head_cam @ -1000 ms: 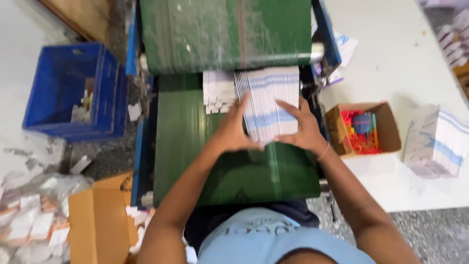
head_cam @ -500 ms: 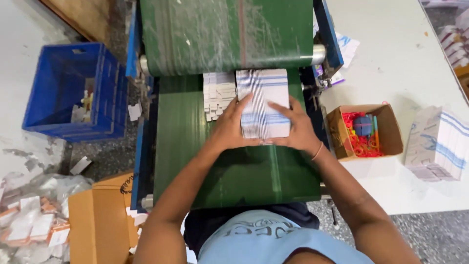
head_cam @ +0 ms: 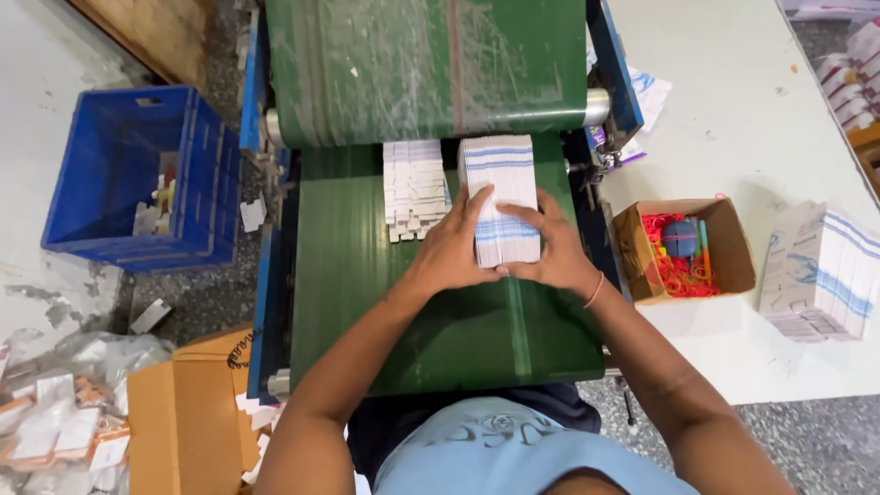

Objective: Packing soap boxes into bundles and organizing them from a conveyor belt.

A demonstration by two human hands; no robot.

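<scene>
A row of flat white cartons with blue stripes (head_cam: 500, 174) lies on the green conveyor belt (head_cam: 367, 302), reaching back under the upper green belt (head_cam: 422, 64). My left hand (head_cam: 454, 247) presses on its left side and my right hand (head_cam: 550, 247) lies over its near end, so both hands clasp the stack from the front. A second row of white cartons (head_cam: 414, 188) lies just left of it, untouched.
A blue crate (head_cam: 137, 174) stands on the floor at the left. On the white table to the right sit a small cardboard box of red rubber bands (head_cam: 683, 252) and a pile of striped cartons (head_cam: 820, 275). An open cardboard box (head_cam: 183, 412) sits at lower left.
Both hands have slid the striped stack away from me, further up the belt toward the upper roller. The stack has squared up under my hands.
</scene>
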